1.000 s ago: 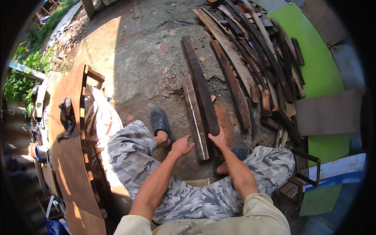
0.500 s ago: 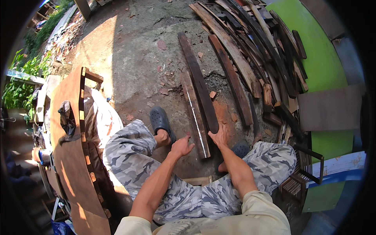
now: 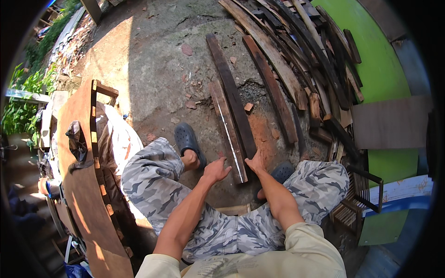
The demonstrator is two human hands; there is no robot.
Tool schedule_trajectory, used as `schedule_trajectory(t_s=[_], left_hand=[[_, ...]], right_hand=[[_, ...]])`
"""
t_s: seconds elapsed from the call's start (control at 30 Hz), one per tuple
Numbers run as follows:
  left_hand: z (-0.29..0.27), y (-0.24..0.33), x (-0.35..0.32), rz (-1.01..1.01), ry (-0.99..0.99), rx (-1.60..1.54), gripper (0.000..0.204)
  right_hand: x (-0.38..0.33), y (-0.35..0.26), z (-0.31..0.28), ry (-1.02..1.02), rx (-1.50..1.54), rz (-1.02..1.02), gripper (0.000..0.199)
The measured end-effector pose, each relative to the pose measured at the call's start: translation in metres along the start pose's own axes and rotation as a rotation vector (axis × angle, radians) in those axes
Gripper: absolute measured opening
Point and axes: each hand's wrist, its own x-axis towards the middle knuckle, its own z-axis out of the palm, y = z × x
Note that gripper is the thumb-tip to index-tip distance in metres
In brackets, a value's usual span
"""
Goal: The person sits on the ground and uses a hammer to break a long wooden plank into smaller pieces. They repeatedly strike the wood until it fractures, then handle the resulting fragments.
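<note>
At the near end of a long dark plank (image 3: pixel 232 92), my right hand (image 3: pixel 258 163) has its thumb on one side and its fingers on the other, gripping the end. Beside it on the left lies a shorter brown plank (image 3: pixel 226 127) with a white stripe along its length. My left hand (image 3: pixel 216 170) is just left of that plank's near end, apart from it, holding nothing, thumb and forefinger apart. A third reddish-brown plank (image 3: pixel 271 88) lies to the right, untouched.
A heap of old planks (image 3: pixel 296 55) fills the upper right, beside a green panel (image 3: pixel 384 69). On the left stands a brown wooden board (image 3: pixel 76 171). A slatted wooden item (image 3: pixel 354 204) stands at my right knee. Small wood scraps (image 3: pixel 249 107) dot the rough concrete.
The view has shifted slightly, so most things sit a little higher and further left. Both hands keep nearly the same places by the planks' near ends.
</note>
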Motion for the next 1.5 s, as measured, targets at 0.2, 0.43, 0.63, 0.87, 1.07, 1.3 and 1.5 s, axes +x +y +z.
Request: schedule_trajectory(t_s=[0.2, 0.43, 0.63, 0.87, 1.07, 1.3, 1.5], left_hand=[[0.003, 0.01, 0.002, 0.009, 0.004, 0.006, 0.061], [0.001, 0.014, 0.001, -0.008, -0.035, 0.01, 0.058], [0.003, 0.014, 0.002, 0.009, -0.021, 0.011, 0.059], [-0.001, 0.009, -0.003, -0.023, -0.015, 0.014, 0.058], [-0.004, 0.019, 0.001, -0.005, 0.006, 0.015, 0.061], [-0.004, 0.019, -0.001, -0.021, -0.038, 0.024, 0.058], [0.0, 0.012, -0.001, 0.003, 0.01, 0.027, 0.062]], right_hand=[[-0.009, 0.017, 0.01, -0.011, -0.104, 0.017, 0.105], [-0.011, 0.017, 0.017, -0.009, -0.066, 0.066, 0.087], [-0.011, 0.018, 0.013, 0.012, -0.077, 0.058, 0.088], [-0.044, -0.002, -0.006, -0.053, 0.028, 0.236, 0.105], [-0.019, 0.04, 0.036, 0.133, 0.979, 0.798, 0.096], [-0.009, 0.042, 0.024, -0.128, 1.437, 0.81, 0.075], [-0.01, 0.045, 0.027, -0.121, 1.418, 0.776, 0.077]])
